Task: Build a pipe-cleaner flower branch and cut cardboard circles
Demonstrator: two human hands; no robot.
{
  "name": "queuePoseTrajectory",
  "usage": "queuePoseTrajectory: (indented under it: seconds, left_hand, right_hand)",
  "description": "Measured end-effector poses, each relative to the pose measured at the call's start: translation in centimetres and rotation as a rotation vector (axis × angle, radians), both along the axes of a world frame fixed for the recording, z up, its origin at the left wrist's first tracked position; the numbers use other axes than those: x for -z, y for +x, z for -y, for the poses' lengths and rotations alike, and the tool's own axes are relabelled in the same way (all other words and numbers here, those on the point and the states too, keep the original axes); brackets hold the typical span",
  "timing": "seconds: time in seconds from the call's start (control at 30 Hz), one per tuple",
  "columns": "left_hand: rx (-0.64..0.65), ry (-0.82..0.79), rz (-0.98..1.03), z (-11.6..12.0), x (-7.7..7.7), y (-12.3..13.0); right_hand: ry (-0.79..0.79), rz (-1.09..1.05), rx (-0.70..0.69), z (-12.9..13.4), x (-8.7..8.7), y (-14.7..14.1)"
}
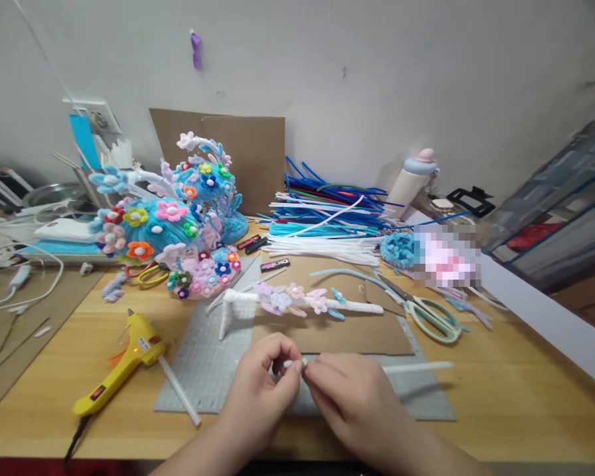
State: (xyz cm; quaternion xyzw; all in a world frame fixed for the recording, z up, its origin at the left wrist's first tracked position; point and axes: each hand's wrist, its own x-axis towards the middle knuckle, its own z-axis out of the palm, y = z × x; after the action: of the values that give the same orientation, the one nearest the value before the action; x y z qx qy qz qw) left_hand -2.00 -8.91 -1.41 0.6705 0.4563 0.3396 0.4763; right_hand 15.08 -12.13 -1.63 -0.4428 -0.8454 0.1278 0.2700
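A white pipe cleaner [419,367] runs between my fingertips, its long straight end sticking out to the right past my right hand. My left hand [270,373] is closed, pinching the short end between thumb and index finger. My right hand [350,387] is closed on the same pipe cleaner close beside it. Just beyond my hands lies a white wrapped stem [347,305] with a bent left end and pink, lilac and blue fuzzy flowers along it. Beneath are a brown cardboard sheet [377,340] and a grey cutting mat [203,363].
At the left lie a yellow hot glue gun [141,340] and blue flower-covered decorations [163,228]. Scissors [434,319] rest at the right. Behind are bundled pipe cleaners [322,244] and a white bottle [412,182]. Cables [62,264] loop at the far left.
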Motion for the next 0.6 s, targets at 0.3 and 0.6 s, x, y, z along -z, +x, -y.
queuePoseTrajectory:
  seconds: [0.3,0.6]
  left_hand:
    - [0.079,0.351,0.020,0.4,0.4,-0.1]
    - [-0.026,0.418,0.006,0.1,-0.3,0.0]
  right_hand:
    - [-0.201,-0.413,0.091,-1.0,-1.7,0.3]
    - [-0.010,-0.024,-0.114,0.2,-2.8,0.3]
